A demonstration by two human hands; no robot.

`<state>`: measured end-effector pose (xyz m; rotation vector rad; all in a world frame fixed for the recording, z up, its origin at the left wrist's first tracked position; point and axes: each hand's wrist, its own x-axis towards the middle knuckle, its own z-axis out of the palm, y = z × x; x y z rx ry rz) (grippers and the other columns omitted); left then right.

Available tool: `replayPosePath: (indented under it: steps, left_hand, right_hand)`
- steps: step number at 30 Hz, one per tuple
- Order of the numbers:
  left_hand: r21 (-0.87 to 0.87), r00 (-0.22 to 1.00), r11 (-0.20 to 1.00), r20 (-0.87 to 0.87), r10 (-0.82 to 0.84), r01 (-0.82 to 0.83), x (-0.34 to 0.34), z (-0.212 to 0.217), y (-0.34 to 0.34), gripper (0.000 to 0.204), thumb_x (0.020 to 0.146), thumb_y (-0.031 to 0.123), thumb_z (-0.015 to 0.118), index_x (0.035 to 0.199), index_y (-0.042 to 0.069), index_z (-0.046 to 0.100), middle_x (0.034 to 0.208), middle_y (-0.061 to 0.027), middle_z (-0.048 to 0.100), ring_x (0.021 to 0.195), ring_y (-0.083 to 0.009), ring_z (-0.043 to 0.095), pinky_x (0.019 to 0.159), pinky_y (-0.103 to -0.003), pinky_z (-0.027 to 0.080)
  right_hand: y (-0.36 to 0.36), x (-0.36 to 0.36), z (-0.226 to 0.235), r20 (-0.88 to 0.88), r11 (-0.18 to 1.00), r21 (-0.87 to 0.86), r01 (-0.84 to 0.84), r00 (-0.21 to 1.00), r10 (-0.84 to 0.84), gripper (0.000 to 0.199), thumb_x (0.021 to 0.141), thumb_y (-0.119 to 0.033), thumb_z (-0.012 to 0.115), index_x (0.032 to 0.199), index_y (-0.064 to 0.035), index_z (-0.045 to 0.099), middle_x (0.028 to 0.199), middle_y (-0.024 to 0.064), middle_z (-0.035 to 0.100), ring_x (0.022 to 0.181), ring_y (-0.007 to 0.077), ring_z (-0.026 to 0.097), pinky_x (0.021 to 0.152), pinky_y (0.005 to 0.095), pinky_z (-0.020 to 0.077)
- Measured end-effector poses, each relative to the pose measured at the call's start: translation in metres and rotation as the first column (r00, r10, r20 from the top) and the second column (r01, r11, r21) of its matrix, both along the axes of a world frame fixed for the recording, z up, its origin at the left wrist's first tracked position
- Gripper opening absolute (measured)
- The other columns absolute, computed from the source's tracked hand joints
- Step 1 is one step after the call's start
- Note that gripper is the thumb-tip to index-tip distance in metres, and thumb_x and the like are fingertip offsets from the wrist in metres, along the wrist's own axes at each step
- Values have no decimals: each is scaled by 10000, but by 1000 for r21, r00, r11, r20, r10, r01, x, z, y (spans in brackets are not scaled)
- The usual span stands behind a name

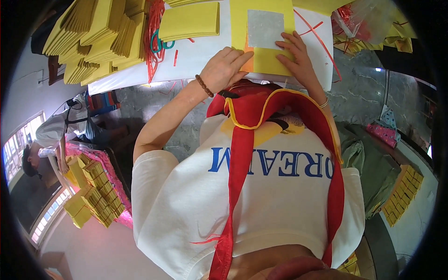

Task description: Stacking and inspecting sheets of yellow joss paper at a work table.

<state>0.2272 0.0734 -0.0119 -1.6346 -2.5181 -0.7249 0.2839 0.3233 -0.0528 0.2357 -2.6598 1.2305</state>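
A yellow paper sheet (270,61) with a silver square (265,29) on it lies at the near edge of the white-topped table, on what looks like more yellow paper. Along its left side shows an orange strip (248,60). My left hand (227,67) is closed at that side, its fingers and thumb on the edge of the paper; the fingertips are partly hidden. On the right, my right hand (298,58) lies with fingers spread, touching the sheet and the silver square's corner.
Left of the sheet are a yellow paper stack (190,21), teal-handled scissors (161,45) and red strings (154,56). Folded yellow bundles (102,28) fill the table's left end. A clear plastic bag (373,16) is at the right. Another person (65,123) works by yellow bundles at the left.
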Motion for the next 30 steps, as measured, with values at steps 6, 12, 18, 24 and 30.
replayPosePath:
  steps: [6, 12, 18, 24, 30]
  left_hand:
    - [133, 932, 991, 361, -36, -13, -19, -3, -3, 149, 784, 168, 613, 869, 45, 618, 794, -85, 604, 718, -240, 556, 639, -329, 445]
    - [-1, 873, 999, 488, 28, -32, -27, 2, -4, 192, 821, 204, 554, 849, 25, 616, 823, -103, 622, 756, -265, 579, 662, -340, 455]
    - [-51, 814, 997, 577, 73, -53, -31, 10, -1, 208, 810, 219, 561, 845, 22, 619, 748, -113, 621, 678, -255, 586, 616, -329, 455]
    - [-25, 660, 998, 749, 62, -65, -37, 2, 1, 169, 771, 155, 563, 810, 1, 621, 650, -63, 601, 592, -110, 554, 567, -250, 439]
    - [-37, 494, 997, 867, 67, -71, -45, -1, 1, 158, 782, 132, 549, 825, 4, 631, 677, -21, 615, 636, -62, 537, 594, -219, 440]
  right_hand:
    - [10, 3, 1, 116, 956, -290, -47, 990, 84, 353, 901, -318, 401, 1009, -71, 629, 1317, 52, 396, 1318, 255, 151, 1068, 366, 146]
    - [7, 3, 5, 150, 937, -350, -8, 987, 64, 508, 937, -368, 255, 979, -39, 640, 1323, 51, 392, 1321, 223, 145, 1073, 345, 124]
    - [6, 2, 1, 146, 918, -396, 10, 988, 53, 518, 938, -373, 251, 965, -41, 648, 1309, 58, 410, 1317, 228, 159, 1072, 342, 128]
    - [5, 0, 3, 156, 934, -357, 20, 987, 39, 530, 936, -375, 237, 964, -44, 649, 1306, 66, 413, 1314, 235, 163, 1070, 348, 124]
    - [9, -1, 1, 152, 915, -403, -5, 986, 72, 582, 930, -406, 177, 994, -53, 636, 1314, 75, 405, 1323, 237, 138, 1073, 363, 106]
